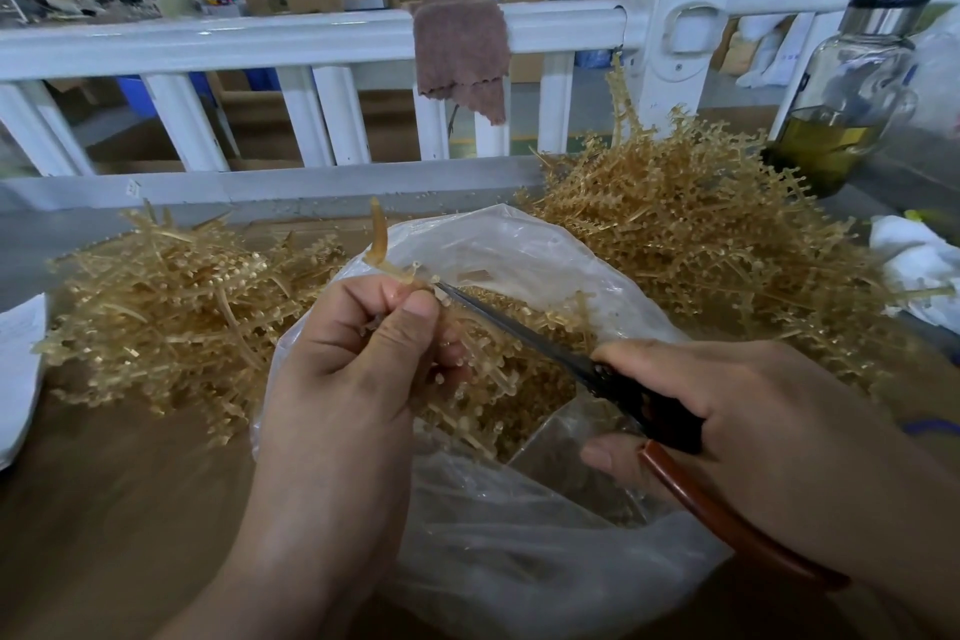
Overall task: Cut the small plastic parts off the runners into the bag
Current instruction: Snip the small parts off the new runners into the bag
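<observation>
My left hand (353, 379) pinches an amber plastic runner (382, 250) between thumb and fingers and holds it over the clear plastic bag (519, 535). My right hand (769, 431) grips scissors (545, 346) with black and reddish-brown handles. The blade tips meet the runner just beside my left thumb. Small cut amber parts and more runner branches lie inside the bag's open mouth. A heap of runners (156, 317) lies to the left of the bag, and a larger heap of runners (691, 229) lies at the right rear.
A white railing (260, 42) with a brown cloth (462, 52) draped over it runs along the table's far edge. A glass bottle (841, 104) of yellowish liquid stands at the right rear. White paper (15, 369) lies at the left edge, and crumpled white material (914, 260) at the right.
</observation>
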